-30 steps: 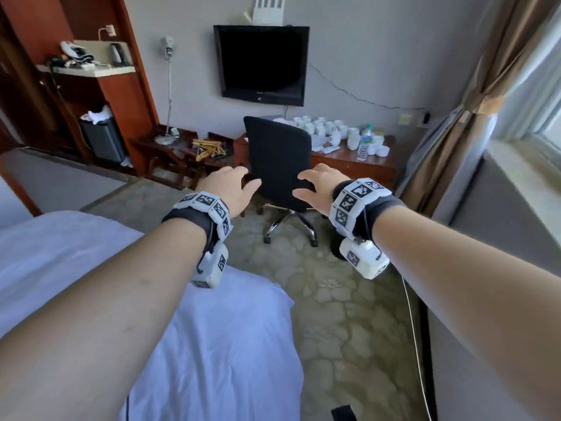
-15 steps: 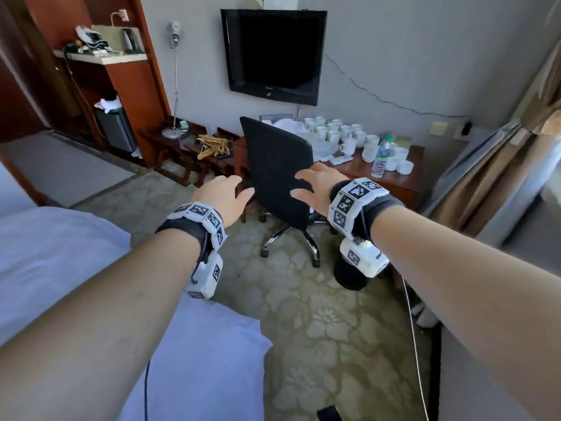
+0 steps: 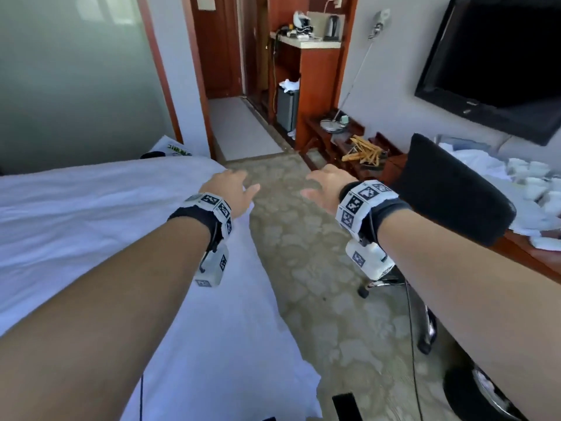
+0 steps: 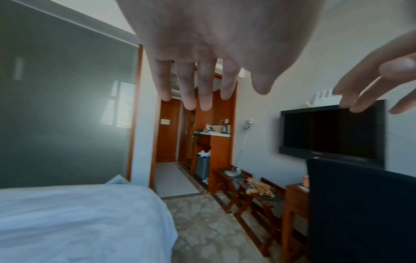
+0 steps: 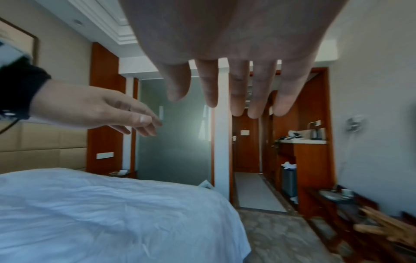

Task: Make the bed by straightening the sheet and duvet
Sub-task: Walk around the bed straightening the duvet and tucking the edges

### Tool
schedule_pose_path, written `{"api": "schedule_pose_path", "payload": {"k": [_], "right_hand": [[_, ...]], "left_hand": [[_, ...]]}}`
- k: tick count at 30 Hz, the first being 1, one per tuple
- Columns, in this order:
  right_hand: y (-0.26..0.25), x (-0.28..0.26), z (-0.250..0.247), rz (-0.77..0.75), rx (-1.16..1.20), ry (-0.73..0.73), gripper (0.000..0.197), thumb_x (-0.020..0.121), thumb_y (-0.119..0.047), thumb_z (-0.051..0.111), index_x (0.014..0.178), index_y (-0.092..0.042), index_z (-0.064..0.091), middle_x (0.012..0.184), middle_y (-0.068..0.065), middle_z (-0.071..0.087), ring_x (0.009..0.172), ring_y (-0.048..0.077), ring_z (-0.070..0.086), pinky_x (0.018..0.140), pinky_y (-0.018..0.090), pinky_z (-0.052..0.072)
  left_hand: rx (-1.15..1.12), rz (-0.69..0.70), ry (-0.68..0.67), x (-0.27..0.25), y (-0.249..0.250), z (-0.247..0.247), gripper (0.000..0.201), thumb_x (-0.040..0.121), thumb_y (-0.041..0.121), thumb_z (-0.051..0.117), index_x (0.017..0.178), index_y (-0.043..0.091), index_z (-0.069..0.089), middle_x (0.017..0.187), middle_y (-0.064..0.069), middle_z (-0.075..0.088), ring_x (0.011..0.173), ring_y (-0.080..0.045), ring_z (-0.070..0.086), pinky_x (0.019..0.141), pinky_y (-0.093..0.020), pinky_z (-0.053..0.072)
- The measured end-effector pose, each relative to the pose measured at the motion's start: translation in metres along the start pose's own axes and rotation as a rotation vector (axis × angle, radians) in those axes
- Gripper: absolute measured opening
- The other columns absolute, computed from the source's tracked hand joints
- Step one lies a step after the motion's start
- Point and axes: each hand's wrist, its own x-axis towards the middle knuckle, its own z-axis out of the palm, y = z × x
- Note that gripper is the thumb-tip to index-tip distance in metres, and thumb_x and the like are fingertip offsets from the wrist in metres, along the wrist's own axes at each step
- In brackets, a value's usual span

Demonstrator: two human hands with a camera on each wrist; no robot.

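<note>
The bed's white duvet [image 3: 91, 226] fills the left of the head view, lightly wrinkled, its foot edge hanging down toward the carpet; it also shows as the duvet [image 4: 78, 222] and the duvet [image 5: 101, 213] in both wrist views. My left hand [image 3: 230, 189] hovers in the air over the duvet's foot edge, fingers straight and spread, holding nothing. My right hand [image 3: 326, 186] is held out level with it above the carpet, also empty with straight fingers. Left hand [image 4: 213, 71] and right hand [image 5: 236, 74] show bare palms. No sheet is visible apart from the duvet.
A black office chair [image 3: 455, 189] stands close under my right forearm, before a wooden desk [image 3: 534, 250] with white cups. A luggage rack [image 3: 361, 153] holds wooden hangers. A TV [image 3: 501, 56] hangs on the wall. Patterned carpet [image 3: 318, 268] runs between bed and furniture.
The view has swung left from the desk and window toward the hallway, bringing more of the bed into sight. Both hands stay raised and empty, now over the bed's foot edge.
</note>
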Motion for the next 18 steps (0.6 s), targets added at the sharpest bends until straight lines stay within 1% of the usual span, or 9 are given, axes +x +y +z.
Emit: {"api": "schedule_pose_path", "payload": {"k": [2,4,7,9,11,13,15,18], "right_hand": [[-0.014,0.040,0.007,-0.091,-0.015,-0.043,0.053,0.096,-0.047,0.041,0.143,-0.023,0.036,0.152,0.007,0.026,0.137,0.027,0.031,0.110,0.038,0.028],[-0.034,0.081,0.020,-0.213,-0.052,-0.093,0.053,0.097,-0.046,0.039,0.143,-0.020,0.037,0.152,0.009,0.029,0.139,0.025,0.028,0.111,0.036,0.025],[-0.078,0.142,0.047,-0.423,-0.072,-0.180,0.055,0.097,-0.048,0.039,0.144,-0.021,0.035,0.150,0.009,0.029,0.135,0.028,0.034,0.110,0.037,0.029],[-0.108,0.169,0.068,-0.587,-0.101,-0.227,0.055,0.097,-0.049,0.037,0.144,-0.021,0.034,0.149,0.009,0.028,0.134,0.030,0.034,0.110,0.040,0.031],[-0.137,0.179,0.090,-0.761,-0.124,-0.309,0.055,0.097,-0.049,0.036,0.144,-0.020,0.033,0.149,0.009,0.027,0.134,0.030,0.033,0.110,0.041,0.032],[-0.159,0.176,0.113,-0.914,-0.155,-0.402,0.054,0.097,-0.048,0.037,0.143,-0.020,0.034,0.149,0.009,0.028,0.133,0.030,0.034,0.109,0.043,0.034],[-0.173,0.166,0.145,-1.032,-0.168,-0.493,0.055,0.096,-0.049,0.039,0.143,-0.020,0.034,0.148,0.007,0.028,0.133,0.028,0.034,0.108,0.044,0.034],[-0.184,0.139,0.202,-1.192,-0.205,-0.594,0.054,0.096,-0.048,0.039,0.142,-0.021,0.036,0.147,0.006,0.029,0.134,0.026,0.032,0.108,0.044,0.034]], "left_hand": [[0.007,-0.099,0.004,0.012,-0.025,0.002,0.056,0.097,0.052,0.033,0.141,0.018,0.038,0.142,-0.011,0.043,0.126,-0.033,0.042,0.102,-0.044,0.038],[0.009,-0.220,0.003,0.017,-0.050,0.008,0.056,0.097,0.052,0.034,0.143,0.019,0.036,0.143,-0.010,0.041,0.128,-0.032,0.041,0.102,-0.045,0.038],[0.024,-0.443,0.000,0.009,-0.089,0.020,0.056,0.097,0.050,0.035,0.144,0.019,0.035,0.145,-0.010,0.040,0.130,-0.031,0.040,0.101,-0.045,0.040],[0.025,-0.624,0.009,-0.009,-0.112,0.033,0.057,0.097,0.050,0.035,0.144,0.019,0.034,0.145,-0.010,0.040,0.129,-0.032,0.041,0.101,-0.046,0.040],[0.003,-0.809,0.007,-0.039,-0.125,0.050,0.057,0.097,0.051,0.036,0.144,0.018,0.034,0.143,-0.012,0.042,0.127,-0.033,0.043,0.100,-0.047,0.041],[-0.023,-0.977,-0.004,-0.073,-0.125,0.071,0.057,0.097,0.051,0.036,0.144,0.018,0.034,0.143,-0.011,0.042,0.128,-0.032,0.042,0.100,-0.047,0.041],[-0.057,-1.127,-0.017,-0.107,-0.114,0.096,0.056,0.097,0.051,0.035,0.144,0.020,0.033,0.145,-0.009,0.040,0.130,-0.030,0.040,0.100,-0.046,0.041],[-0.124,-1.323,-0.040,-0.156,-0.084,0.141,0.056,0.097,0.050,0.034,0.145,0.021,0.032,0.145,-0.008,0.039,0.131,-0.029,0.039,0.100,-0.045,0.040]]}}
